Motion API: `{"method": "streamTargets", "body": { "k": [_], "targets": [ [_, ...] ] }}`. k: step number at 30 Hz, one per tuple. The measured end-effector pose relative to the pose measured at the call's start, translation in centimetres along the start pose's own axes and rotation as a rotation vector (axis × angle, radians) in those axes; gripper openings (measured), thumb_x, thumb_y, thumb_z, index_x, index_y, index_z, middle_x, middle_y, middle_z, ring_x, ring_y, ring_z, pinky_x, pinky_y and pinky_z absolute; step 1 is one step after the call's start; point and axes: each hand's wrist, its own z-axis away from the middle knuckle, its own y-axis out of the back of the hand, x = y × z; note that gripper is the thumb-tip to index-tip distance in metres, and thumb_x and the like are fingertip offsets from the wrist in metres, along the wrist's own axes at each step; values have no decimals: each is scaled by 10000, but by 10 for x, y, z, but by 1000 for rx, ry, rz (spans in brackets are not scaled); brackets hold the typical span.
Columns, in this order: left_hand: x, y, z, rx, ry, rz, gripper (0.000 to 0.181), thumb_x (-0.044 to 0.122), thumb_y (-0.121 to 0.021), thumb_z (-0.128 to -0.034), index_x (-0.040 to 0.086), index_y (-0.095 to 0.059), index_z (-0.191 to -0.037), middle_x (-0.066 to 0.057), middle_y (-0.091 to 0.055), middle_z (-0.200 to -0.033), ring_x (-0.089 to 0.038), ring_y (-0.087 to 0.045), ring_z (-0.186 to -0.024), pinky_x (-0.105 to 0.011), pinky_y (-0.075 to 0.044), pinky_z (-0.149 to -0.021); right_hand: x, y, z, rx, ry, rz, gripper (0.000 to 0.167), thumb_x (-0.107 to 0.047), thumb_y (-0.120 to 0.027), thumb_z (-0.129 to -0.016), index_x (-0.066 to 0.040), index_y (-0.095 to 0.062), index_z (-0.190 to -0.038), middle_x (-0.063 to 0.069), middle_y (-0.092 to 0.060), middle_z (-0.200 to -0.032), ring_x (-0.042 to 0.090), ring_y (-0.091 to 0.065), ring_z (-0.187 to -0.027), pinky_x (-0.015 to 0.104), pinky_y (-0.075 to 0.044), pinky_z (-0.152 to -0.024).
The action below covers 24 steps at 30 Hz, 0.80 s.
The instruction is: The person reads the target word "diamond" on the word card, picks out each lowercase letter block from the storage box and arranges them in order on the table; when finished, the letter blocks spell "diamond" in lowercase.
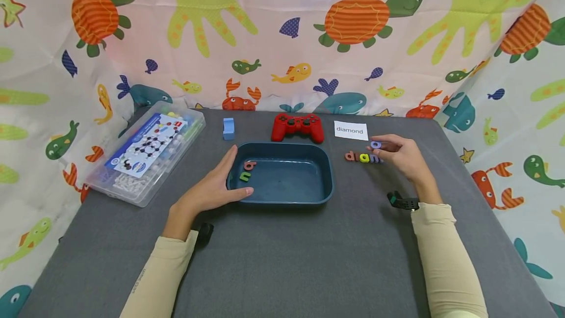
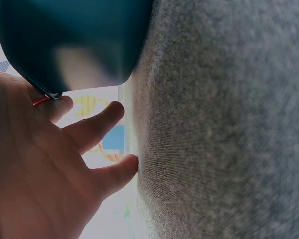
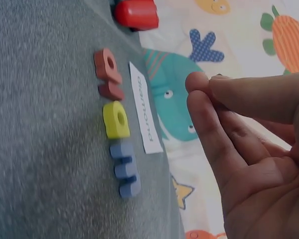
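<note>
My right hand (image 1: 403, 158) pinches a violet letter "o" (image 1: 375, 145) between thumb and fingers, just above the letter row; in the right wrist view the fingertips hide it. Below lie a red "d" (image 3: 107, 64), a red "i" (image 3: 111, 91), a yellow "a" (image 3: 116, 120) and a blue "m" (image 3: 125, 169), spelling "diam". A white card (image 1: 350, 130) printed "diamond" lies behind them. At the tray's left end, my left hand (image 1: 209, 185) touches the dark blue tray (image 1: 282, 202) with spread, mostly straight fingers. Inside are a red letter (image 1: 249, 165) and a green "n" (image 1: 244, 176).
A red game controller (image 1: 297, 127) sits behind the tray, with a light blue block (image 1: 228, 128) to its left. A clear plastic case (image 1: 145, 151) of molecule-model parts stands at the far left. A patterned curtain (image 1: 282, 28) borders the grey table (image 1: 309, 259) at back and sides.
</note>
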Motion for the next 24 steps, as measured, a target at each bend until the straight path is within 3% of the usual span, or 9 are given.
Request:
{"method": "streamTargets", "body": {
  "k": [4, 10, 14, 19, 24],
  "targets": [
    [0, 0, 0, -2, 2, 4, 1247, 660, -750, -897, 218, 62, -1735, -25, 65, -1799, -384, -82, -1630, -727, -220, -1206, 4, 6, 2, 26, -42, 24, 416, -151, -732, -1042, 9, -655, -1418, 212, -700, -1317, 154, -690, -1060, 185, -522, -854],
    [0, 0, 0, -2, -10, 9, 1240, 646, -754, -901, 213, 55, -1736, -21, 61, -1799, -379, -85, -1630, -721, -224, -1208, 13, 9, 2, 71, -101, 112, 426, -187, -748, -1030, -8, -665, -1409, 206, -578, -1388, 283, -611, -1102, 200, -490, -839],
    [0, 1, 0, -1, -20, 10, 1233, 638, -752, -910, 206, 55, -1735, -17, 65, -1798, -375, -85, -1631, -715, -211, -1217, 21, 11, 3, 87, -112, 118, 423, -173, -744, -1030, 3, -660, -1405, 222, -593, -1366, 304, -588, -1113, 174, -483, -824],
    [0, 1, 0, -1, -11, 5, 1240, 650, -751, -905, 216, 62, -1734, -24, 62, -1799, -381, -85, -1630, -716, -214, -1215, 33, 13, 5, 96, -123, 118, 417, -159, -742, -1031, 20, -657, -1398, 231, -655, -1292, 236, -604, -1038, 131, -482, -771],
    [1, 1, 0, -4, -8, 4, 1245, 650, -753, -903, 210, 63, -1734, -31, 63, -1799, -384, -83, -1630, -720, -216, -1211, 42, 16, 5, 82, -162, 128, 429, -165, -730, -1037, 31, -643, -1409, 249, -635, -1321, 281, -591, -1096, 230, -484, -838]
  ]
}}
